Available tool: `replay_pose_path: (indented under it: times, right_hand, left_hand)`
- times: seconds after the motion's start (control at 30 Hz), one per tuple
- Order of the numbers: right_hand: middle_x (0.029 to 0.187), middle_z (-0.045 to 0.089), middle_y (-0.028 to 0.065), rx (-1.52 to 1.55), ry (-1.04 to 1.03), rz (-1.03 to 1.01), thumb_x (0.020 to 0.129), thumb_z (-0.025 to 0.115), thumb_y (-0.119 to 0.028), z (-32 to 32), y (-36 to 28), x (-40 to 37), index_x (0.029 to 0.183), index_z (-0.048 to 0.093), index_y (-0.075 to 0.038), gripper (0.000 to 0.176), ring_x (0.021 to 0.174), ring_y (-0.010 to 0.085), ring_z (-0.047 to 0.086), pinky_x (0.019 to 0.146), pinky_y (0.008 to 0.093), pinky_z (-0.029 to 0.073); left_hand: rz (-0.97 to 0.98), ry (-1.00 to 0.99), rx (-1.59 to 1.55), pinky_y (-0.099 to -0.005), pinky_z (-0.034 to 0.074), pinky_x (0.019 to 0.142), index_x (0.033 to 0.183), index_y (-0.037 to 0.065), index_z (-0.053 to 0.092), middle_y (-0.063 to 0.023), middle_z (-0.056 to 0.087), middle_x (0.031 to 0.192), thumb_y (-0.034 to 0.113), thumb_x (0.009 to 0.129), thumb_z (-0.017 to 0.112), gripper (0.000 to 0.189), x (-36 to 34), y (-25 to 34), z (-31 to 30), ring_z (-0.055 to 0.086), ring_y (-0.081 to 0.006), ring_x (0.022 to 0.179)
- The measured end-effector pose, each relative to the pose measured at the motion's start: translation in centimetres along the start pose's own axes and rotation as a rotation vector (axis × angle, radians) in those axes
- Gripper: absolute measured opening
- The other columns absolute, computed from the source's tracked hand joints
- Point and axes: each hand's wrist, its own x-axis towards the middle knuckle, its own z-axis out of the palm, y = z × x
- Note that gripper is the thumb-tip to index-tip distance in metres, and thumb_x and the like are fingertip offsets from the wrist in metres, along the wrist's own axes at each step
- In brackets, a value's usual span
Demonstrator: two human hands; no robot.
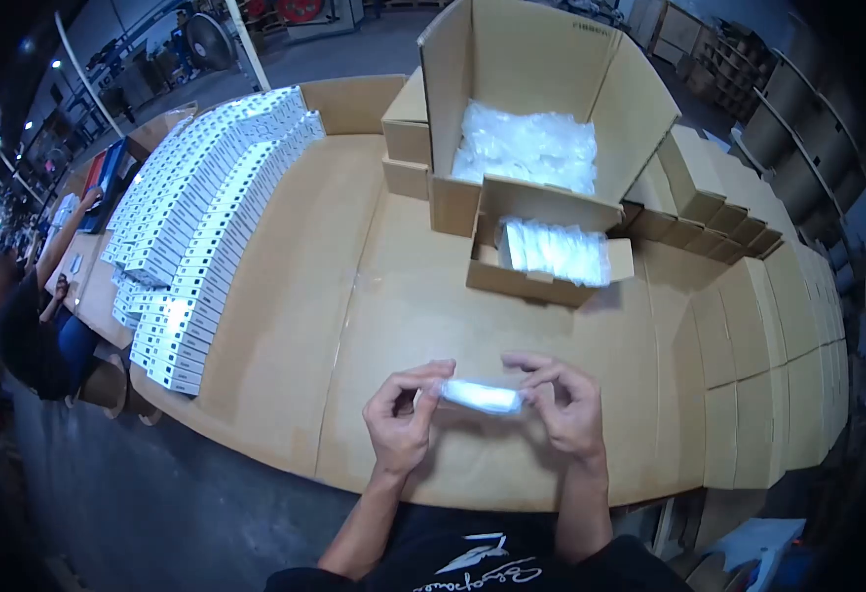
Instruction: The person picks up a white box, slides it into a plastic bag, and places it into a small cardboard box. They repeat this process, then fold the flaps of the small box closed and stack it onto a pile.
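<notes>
A small white packet in clear plastic (pixel 482 396) is held level above the cardboard-covered table, near its front edge. My left hand (pixel 400 416) pinches the packet's left end between thumb and fingers. At the right end, the thumb and fingers of my right hand (pixel 563 403) grip it too. Beyond my hands, a small open carton (pixel 527 283) holds a row of similar wrapped packets (pixel 554 253). Behind that stands a large open box (pixel 551 59) with clear plastic bags (pixel 528 146) inside.
Long stacks of small white boxes (pixel 218 187) line the table's left side. Closed brown cartons (pixel 758 326) are stacked along the right. The cardboard table surface (pixel 295 296) shows between them. At the far left, another person (pixel 33 326) reaches over a neighbouring table.
</notes>
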Motion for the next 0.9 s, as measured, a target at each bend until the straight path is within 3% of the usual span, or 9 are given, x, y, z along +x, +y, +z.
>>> replay_pose_path:
  times: [0.13, 0.27, 0.3, 0.43, 0.53, 0.57, 0.7, 0.8, 0.9]
  right_hand:
    - [0.12, 0.07, 0.0269, 0.168, 0.06, 0.008, 0.094, 0.066, 0.006, 0.5, 0.0, 0.6, 0.099, 0.063, 0.002, 0.007, 0.113, 0.0261, 0.068, 0.099, 0.0356, 0.052]
    - [0.117, 0.071, 0.0273, 0.242, 0.096, 0.017, 0.098, 0.063, 0.002, 0.2, 1.1, 0.7, 0.105, 0.058, 0.0, 0.009, 0.109, 0.0259, 0.069, 0.101, 0.0362, 0.052]
    - [0.122, 0.069, 0.0256, 0.429, 0.045, -0.05, 0.097, 0.068, -0.001, 0.4, 1.8, 1.0, 0.116, 0.057, 0.0, 0.022, 0.112, 0.0264, 0.068, 0.101, 0.0358, 0.052]
    - [0.131, 0.065, 0.0182, 0.38, -0.005, 0.059, 0.089, 0.079, -0.004, 1.9, 2.7, 0.2, 0.134, 0.053, 0.003, 0.052, 0.117, 0.0224, 0.065, 0.1, 0.0338, 0.052]
    - [0.122, 0.066, 0.0129, 0.324, 0.041, 0.238, 0.089, 0.078, 0.0, 2.8, 3.7, -0.6, 0.134, 0.054, 0.003, 0.051, 0.112, 0.0168, 0.064, 0.098, 0.0302, 0.052]
    - [0.116, 0.066, 0.009, 0.323, 0.057, 0.217, 0.089, 0.076, 0.005, 3.1, 3.6, -0.7, 0.131, 0.055, 0.003, 0.047, 0.108, 0.0131, 0.064, 0.096, 0.027, 0.052]
    - [0.116, 0.068, 0.0107, 0.266, 0.139, 0.078, 0.09, 0.071, 0.011, 3.2, 4.3, -1.0, 0.122, 0.061, 0.004, 0.035, 0.107, 0.0138, 0.065, 0.095, 0.027, 0.054]
    - [0.116, 0.069, 0.011, 0.235, 0.1, 0.049, 0.089, 0.071, 0.012, 2.5, 5.4, -0.7, 0.118, 0.064, 0.004, 0.031, 0.107, 0.0149, 0.065, 0.095, 0.0275, 0.054]
    - [0.119, 0.071, 0.0135, 0.186, 0.044, 0.094, 0.091, 0.07, 0.009, 2.1, 5.0, -0.4, 0.113, 0.069, 0.003, 0.022, 0.113, 0.0171, 0.065, 0.098, 0.0296, 0.053]
  left_hand:
    - [-0.061, -0.004, -0.2, -0.0377, 0.055, 0.097, 0.097, -0.005, 0.064, -0.0237, 0.071, 0.112, -0.009, 0.096, 0.063, 0.004, -0.1, -0.1, 0.3, 0.069, -0.0323, 0.114]
    - [-0.115, 0.053, -0.274, -0.0344, 0.056, 0.092, 0.096, -0.004, 0.064, -0.0223, 0.07, 0.108, -0.009, 0.094, 0.066, 0.006, -0.1, -0.6, -0.3, 0.07, -0.028, 0.106]
    - [-0.08, 0.09, -0.405, -0.0342, 0.057, 0.09, 0.096, -0.004, 0.064, -0.0215, 0.07, 0.107, -0.009, 0.094, 0.066, 0.006, 0.0, -1.2, 0.0, 0.07, -0.0262, 0.102]
    - [-0.1, 0.219, -0.365, -0.0349, 0.057, 0.091, 0.094, -0.003, 0.063, -0.0218, 0.068, 0.112, -0.006, 0.095, 0.067, 0.006, 0.4, -1.6, 0.6, 0.07, -0.0246, 0.102]
    - [-0.096, 0.182, -0.304, -0.0344, 0.057, 0.093, 0.102, -0.002, 0.062, -0.0206, 0.067, 0.117, -0.003, 0.096, 0.068, 0.008, 0.6, -1.6, 0.9, 0.069, -0.0227, 0.103]
    - [-0.082, 0.157, -0.332, -0.0341, 0.057, 0.094, 0.108, -0.001, 0.061, -0.0197, 0.066, 0.118, -0.001, 0.097, 0.068, 0.013, 0.9, -1.9, 1.0, 0.068, -0.0224, 0.105]
    - [-0.07, -0.065, -0.183, -0.0337, 0.054, 0.099, 0.134, 0.001, 0.052, -0.0156, 0.063, 0.125, 0.002, 0.098, 0.067, 0.039, 2.2, -1.1, 0.6, 0.063, -0.02, 0.116]
    - [-0.334, -0.345, -0.023, -0.0323, 0.051, 0.103, 0.146, 0.003, 0.043, -0.0135, 0.06, 0.13, 0.003, 0.099, 0.066, 0.052, 2.0, -0.4, -0.5, 0.058, -0.0182, 0.122]
    - [-0.398, -0.258, -0.079, -0.0275, 0.049, 0.097, 0.132, 0.001, 0.058, -0.0095, 0.064, 0.123, 0.007, 0.103, 0.061, 0.03, 1.2, -1.8, -0.6, 0.059, -0.0131, 0.111]
